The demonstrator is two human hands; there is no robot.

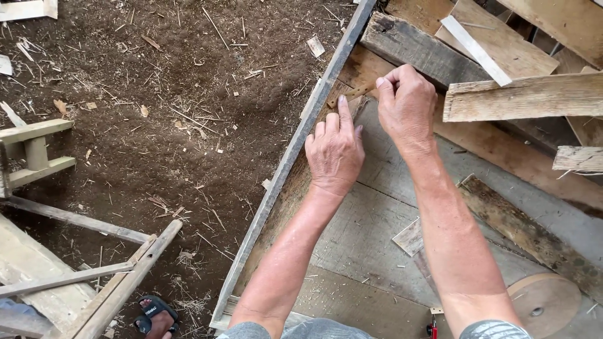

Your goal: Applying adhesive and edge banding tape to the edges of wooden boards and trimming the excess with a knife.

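Wood sliver [352, 94]: small thin strip, lying at the far left of the bench [377, 251], just inside the grey edge rail [282, 169] and just below a dark weathered plank [414, 47].

Right hand [408, 107]: fingers curled, thumb and forefinger pinched on the right end of the sliver. Left hand [336, 150]: mostly flat on the bench, index finger extended and pressing at the sliver's left end. Not gripping anything.

Progress, as a judgement: the piece looks positioned, held down by both hands. No fastener or tool visible at the hands, so nothing shows it fixed or cut yet.

Edges/room:
- Left: the rail runs diagonally right beside the left hand, then a drop to the dirt floor [157, 94] littered with chips. Little room that side.
- Far and right: the dark plank and stacked pale boards [521, 97] crowd in close to the right hand.
- Near side: open bench between the forearms, only a small flat offcut [409, 237] and a round wooden disc [545, 302] toward the near right.
- Timber frame pieces [94, 263] lie on the floor, well apart.
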